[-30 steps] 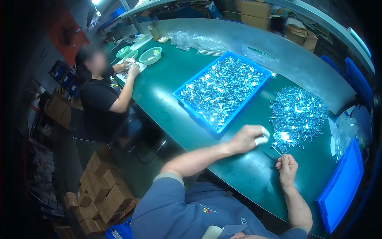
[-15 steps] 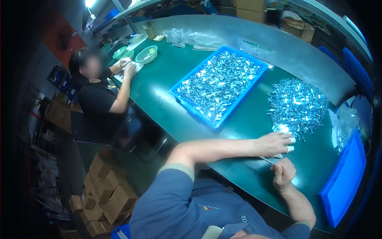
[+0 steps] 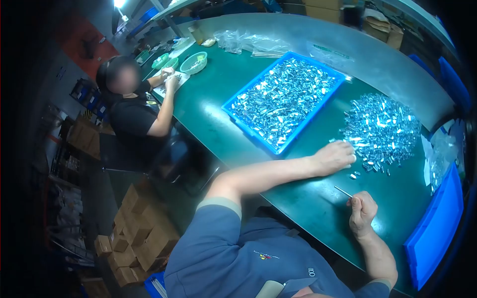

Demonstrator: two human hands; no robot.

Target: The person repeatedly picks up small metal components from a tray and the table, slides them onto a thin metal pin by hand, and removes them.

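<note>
My left hand (image 3: 336, 158), with pale covers on its fingertips, is at the near left edge of a heap of small shiny metal pieces (image 3: 381, 130). Its fingers are bent and close together; whatever may be between them is hidden. A few loose pieces (image 3: 354, 175) lie on the green table (image 3: 308, 191) just below that hand. Closer to my body, my right hand (image 3: 363, 211) is closed around a thin metal rod (image 3: 343, 191), whose free end points up and left toward the left hand.
A blue tray (image 3: 238, 125) full of similar shiny pieces stands left of the heap. Along the right edge leans a blue lid or tray (image 3: 434, 231), near clear plastic bags (image 3: 442, 154). Another person (image 3: 136, 107) works at the far left beside green baskets (image 3: 194, 63). Cardboard boxes (image 3: 149, 218) sit on the floor.
My left hand has moved up to the heap's edge, its fingers now drawn together. Loose pieces now show below it. My right hand still grips the rod. The whole view has shifted slightly.
</note>
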